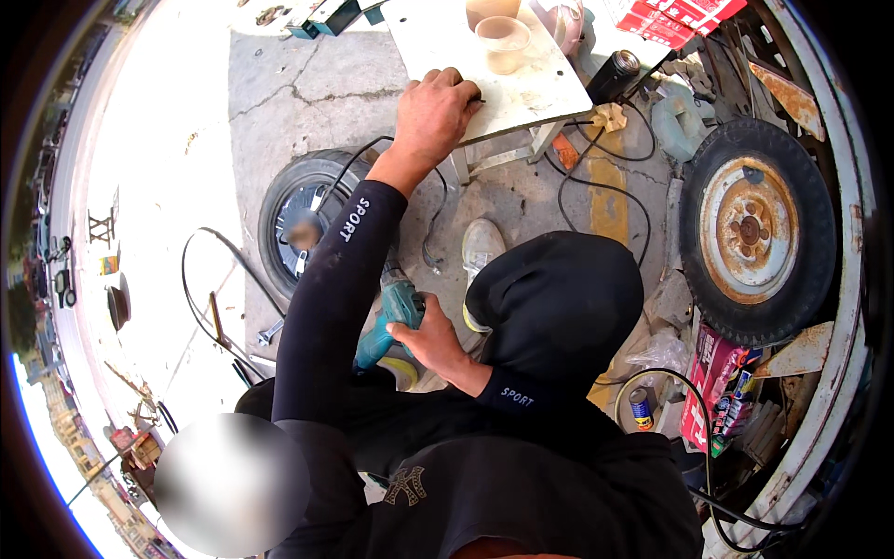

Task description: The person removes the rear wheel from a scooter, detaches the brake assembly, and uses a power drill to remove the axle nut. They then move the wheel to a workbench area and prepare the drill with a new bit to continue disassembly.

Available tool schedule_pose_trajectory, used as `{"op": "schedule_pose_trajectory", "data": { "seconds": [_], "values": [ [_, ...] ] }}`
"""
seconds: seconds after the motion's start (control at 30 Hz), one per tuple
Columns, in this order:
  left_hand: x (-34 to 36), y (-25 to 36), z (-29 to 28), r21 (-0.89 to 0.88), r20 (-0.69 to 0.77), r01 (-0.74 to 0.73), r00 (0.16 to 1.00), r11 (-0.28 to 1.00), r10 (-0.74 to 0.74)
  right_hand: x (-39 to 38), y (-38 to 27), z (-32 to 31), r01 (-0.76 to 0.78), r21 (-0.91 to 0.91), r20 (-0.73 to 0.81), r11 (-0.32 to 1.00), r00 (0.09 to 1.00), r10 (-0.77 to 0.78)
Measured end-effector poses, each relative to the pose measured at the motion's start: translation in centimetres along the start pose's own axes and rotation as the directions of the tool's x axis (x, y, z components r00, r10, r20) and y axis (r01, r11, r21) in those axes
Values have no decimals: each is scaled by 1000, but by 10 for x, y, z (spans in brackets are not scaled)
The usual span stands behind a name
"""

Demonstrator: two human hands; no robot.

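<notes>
My left hand (436, 110) is over the near left edge of a small white table (531, 98). Its fingers are curled, and a small dark thing pokes out at the fingertips, too small to name. Lower down, my right hand (433, 337) is closed around the body of a teal power tool (377, 341). Part of that tool is hidden behind my left sleeve, so its exact kind does not show. Beyond the left forearm a tyre on a wheel (276, 200) lies flat on the concrete, partly covered by the arm.
On the table stands a clear plastic cup (503, 45), with a dark can (615, 76) at its right corner. Black cables (596, 186) loop over the floor. A rusty-rimmed wheel (750, 230) is at the right, above a spray can (641, 410). A wrench (270, 331) lies left.
</notes>
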State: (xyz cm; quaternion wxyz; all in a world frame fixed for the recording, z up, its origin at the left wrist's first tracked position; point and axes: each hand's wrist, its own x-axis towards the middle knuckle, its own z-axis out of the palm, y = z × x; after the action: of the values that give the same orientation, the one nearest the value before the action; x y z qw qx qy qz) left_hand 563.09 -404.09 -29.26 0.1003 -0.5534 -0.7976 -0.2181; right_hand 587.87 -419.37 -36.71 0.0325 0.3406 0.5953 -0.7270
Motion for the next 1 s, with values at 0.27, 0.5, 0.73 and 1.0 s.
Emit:
{"op": "schedule_pose_trajectory", "data": {
  "seconds": [0.27,0.5,0.73,1.0],
  "values": [
    [-92,2,-104,34,-13,106,994,994,-105,-8,-23,-13,59,-217,73,974,996,-44],
    [-286,58,-163,-370,14,772,560,516,-828,-55,-42,14,519,-251,200,817,854,-481],
    [-317,51,-175,-617,478,786,424,49,-770,-87,-55,29,782,-437,718,445,601,-351],
    [-346,59,-157,-202,637,791,555,578,-536,-16,-153,43,847,-413,742,-334,526,415]
  ]
}}
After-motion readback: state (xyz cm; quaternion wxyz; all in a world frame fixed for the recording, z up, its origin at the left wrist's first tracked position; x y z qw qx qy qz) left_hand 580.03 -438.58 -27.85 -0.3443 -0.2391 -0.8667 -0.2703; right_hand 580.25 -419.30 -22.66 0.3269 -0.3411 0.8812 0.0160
